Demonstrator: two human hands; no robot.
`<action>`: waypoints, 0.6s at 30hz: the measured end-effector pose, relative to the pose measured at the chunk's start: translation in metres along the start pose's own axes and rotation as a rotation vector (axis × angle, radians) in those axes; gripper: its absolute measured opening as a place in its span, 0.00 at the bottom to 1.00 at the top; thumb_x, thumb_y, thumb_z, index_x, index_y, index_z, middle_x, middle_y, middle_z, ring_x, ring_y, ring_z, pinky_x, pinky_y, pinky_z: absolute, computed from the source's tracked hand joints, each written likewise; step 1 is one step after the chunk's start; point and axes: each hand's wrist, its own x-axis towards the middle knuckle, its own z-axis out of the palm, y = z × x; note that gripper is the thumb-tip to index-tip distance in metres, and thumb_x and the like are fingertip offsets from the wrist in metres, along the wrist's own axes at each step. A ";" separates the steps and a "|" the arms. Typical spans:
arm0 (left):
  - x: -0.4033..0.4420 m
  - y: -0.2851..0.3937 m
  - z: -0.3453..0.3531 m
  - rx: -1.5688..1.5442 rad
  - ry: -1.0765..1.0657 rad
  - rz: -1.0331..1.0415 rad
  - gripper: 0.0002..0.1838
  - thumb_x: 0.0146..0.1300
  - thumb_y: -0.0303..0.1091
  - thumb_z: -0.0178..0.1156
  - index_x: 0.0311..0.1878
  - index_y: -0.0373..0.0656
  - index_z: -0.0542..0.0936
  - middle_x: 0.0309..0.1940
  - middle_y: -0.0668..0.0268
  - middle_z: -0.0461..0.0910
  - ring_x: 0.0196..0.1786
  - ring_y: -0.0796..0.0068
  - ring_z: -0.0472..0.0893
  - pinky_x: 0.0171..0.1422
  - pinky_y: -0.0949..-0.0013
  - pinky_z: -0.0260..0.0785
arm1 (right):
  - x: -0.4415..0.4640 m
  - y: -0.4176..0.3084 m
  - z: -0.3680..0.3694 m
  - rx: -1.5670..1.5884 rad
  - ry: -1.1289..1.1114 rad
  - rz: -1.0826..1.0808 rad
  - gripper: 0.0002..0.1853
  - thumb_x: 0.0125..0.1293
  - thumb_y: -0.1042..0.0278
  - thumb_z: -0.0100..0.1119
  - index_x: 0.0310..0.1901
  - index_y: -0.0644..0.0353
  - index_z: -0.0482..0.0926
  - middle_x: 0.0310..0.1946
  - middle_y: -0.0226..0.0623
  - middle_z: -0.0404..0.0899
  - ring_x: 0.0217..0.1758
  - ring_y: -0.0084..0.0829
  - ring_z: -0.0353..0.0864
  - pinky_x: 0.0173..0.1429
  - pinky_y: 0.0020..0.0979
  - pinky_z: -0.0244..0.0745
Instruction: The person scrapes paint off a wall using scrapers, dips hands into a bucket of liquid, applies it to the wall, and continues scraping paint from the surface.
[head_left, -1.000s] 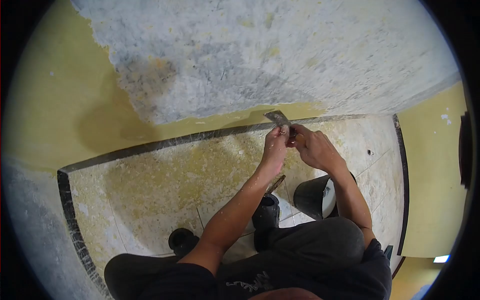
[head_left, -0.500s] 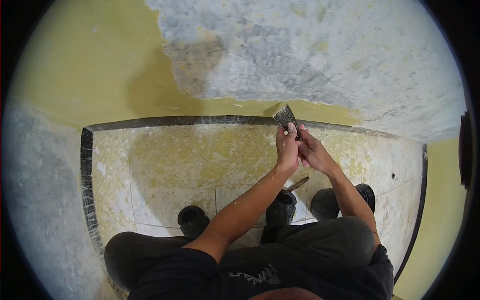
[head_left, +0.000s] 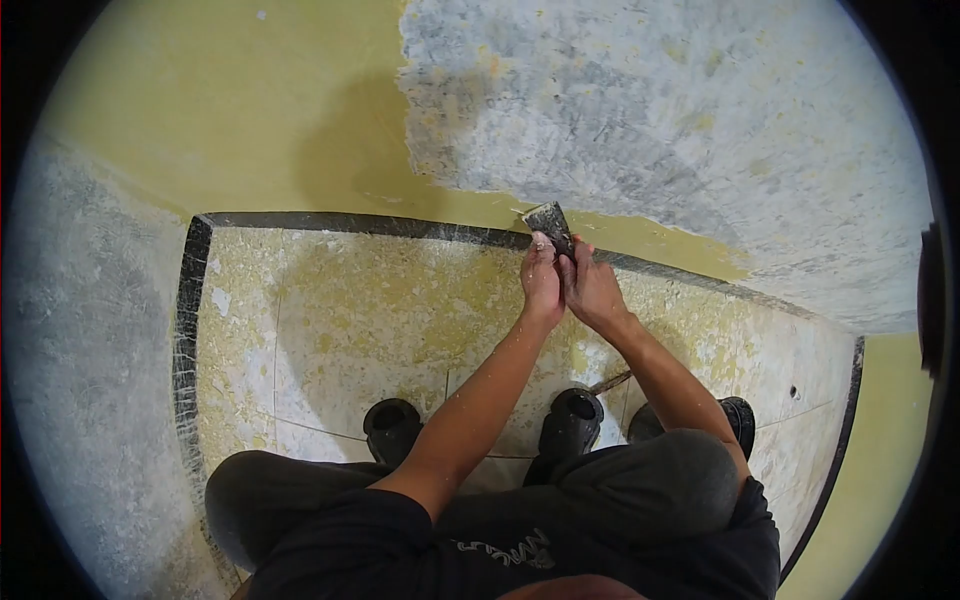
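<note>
Both hands come together at the foot of the wall around a dark, paint-crusted scraper (head_left: 549,221), its broad blade pointing up toward the wall. My left hand (head_left: 543,278) is closed with its thumb laid along the lower blade. From the right, my right hand (head_left: 594,288) wraps the handle end, which is mostly hidden by the fingers. Pale flecks cling to the blade edge and to my skin. Just behind the blade is the yellow painted strip (head_left: 480,207) left below the bare grey patch of wall (head_left: 570,110).
Paint flakes cover the tiled floor (head_left: 350,300), bordered by a black skirting (head_left: 350,222). Dark shoes (head_left: 572,425) stand near my knees, with a stick-like piece (head_left: 612,381) beside one. A scraped grey wall (head_left: 90,350) is at the left, a yellow wall (head_left: 890,440) at the right.
The scraper and both hands have shifted a little left in view, and the blade is turned differently. The view itself has also moved, so the wall patch appears farther right.
</note>
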 end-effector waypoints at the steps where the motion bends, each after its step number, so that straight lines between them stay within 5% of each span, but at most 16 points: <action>1: 0.000 0.005 -0.001 0.050 -0.020 -0.041 0.20 0.72 0.47 0.43 0.51 0.38 0.69 0.41 0.58 0.79 0.41 0.61 0.82 0.48 0.62 0.77 | 0.000 0.000 0.005 -0.046 0.044 -0.054 0.15 0.67 0.65 0.45 0.47 0.70 0.65 0.17 0.54 0.75 0.23 0.59 0.77 0.27 0.52 0.72; 10: 0.010 0.016 -0.005 0.024 0.008 -0.127 0.16 0.72 0.42 0.44 0.43 0.39 0.72 0.34 0.56 0.79 0.34 0.63 0.81 0.43 0.62 0.76 | 0.003 -0.004 0.023 -0.125 0.096 -0.098 0.12 0.66 0.71 0.48 0.46 0.70 0.62 0.17 0.53 0.71 0.18 0.53 0.75 0.17 0.45 0.68; 17: 0.011 0.027 -0.002 0.007 0.012 -0.103 0.15 0.72 0.41 0.44 0.41 0.38 0.72 0.30 0.55 0.79 0.33 0.63 0.80 0.40 0.63 0.76 | 0.014 -0.015 0.018 -0.053 0.021 -0.001 0.11 0.66 0.71 0.48 0.44 0.68 0.63 0.22 0.58 0.74 0.23 0.58 0.76 0.23 0.49 0.71; 18: 0.011 0.031 0.003 -0.032 0.073 -0.107 0.11 0.71 0.38 0.47 0.39 0.40 0.71 0.30 0.62 0.79 0.30 0.70 0.79 0.37 0.66 0.74 | 0.016 -0.017 0.018 -0.037 0.005 0.022 0.11 0.66 0.70 0.48 0.44 0.68 0.63 0.23 0.59 0.74 0.24 0.59 0.76 0.25 0.50 0.71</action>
